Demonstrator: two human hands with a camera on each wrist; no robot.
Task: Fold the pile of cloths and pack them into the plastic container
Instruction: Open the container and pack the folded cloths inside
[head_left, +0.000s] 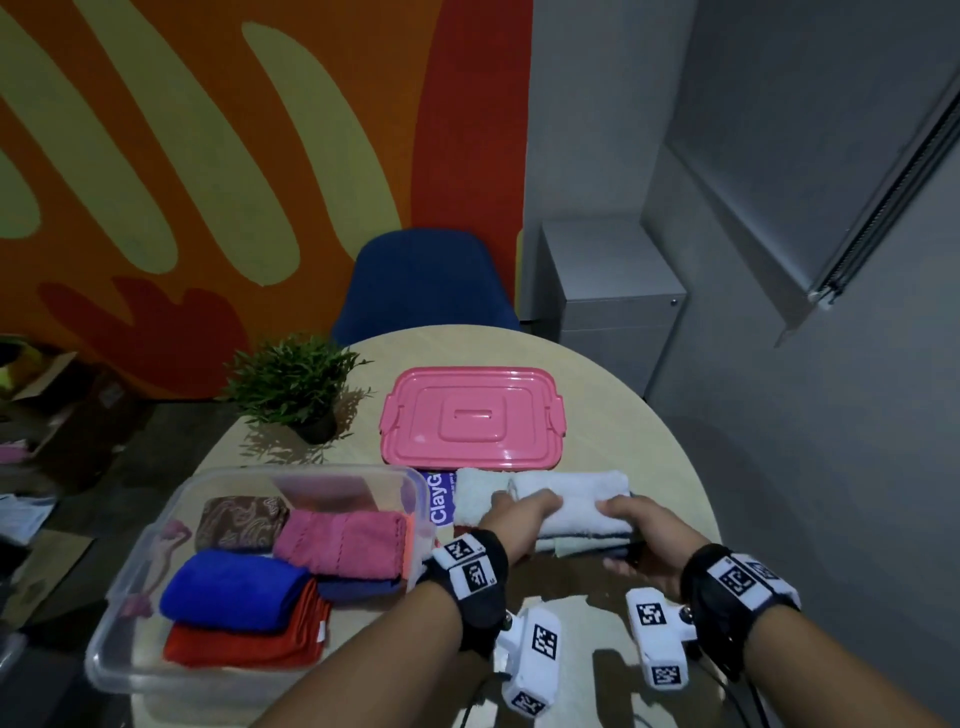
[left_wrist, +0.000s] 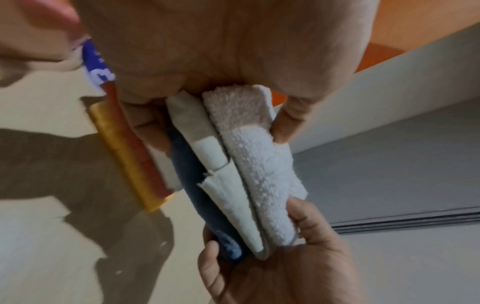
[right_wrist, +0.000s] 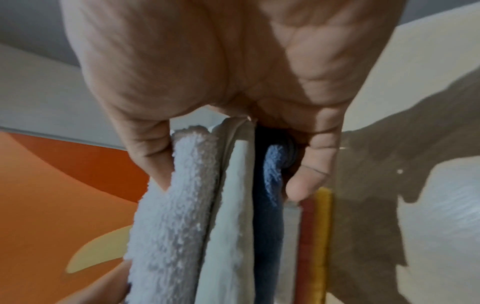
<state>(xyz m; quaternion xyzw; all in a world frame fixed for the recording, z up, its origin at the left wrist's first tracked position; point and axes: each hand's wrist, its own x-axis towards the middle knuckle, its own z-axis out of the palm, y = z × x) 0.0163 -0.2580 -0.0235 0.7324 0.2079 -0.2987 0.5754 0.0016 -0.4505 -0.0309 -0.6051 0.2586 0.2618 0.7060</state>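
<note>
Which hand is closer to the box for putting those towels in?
Left, probably. The left hand grips the folded stack on the side nearest the clear container; the right hand grips the far end.

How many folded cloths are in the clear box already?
5 show in the clear box: brown patterned cloth at the back, pink cloth, bright blue cloth, red cloth in front, dark blue cloth. More may hide underneath.
</note>
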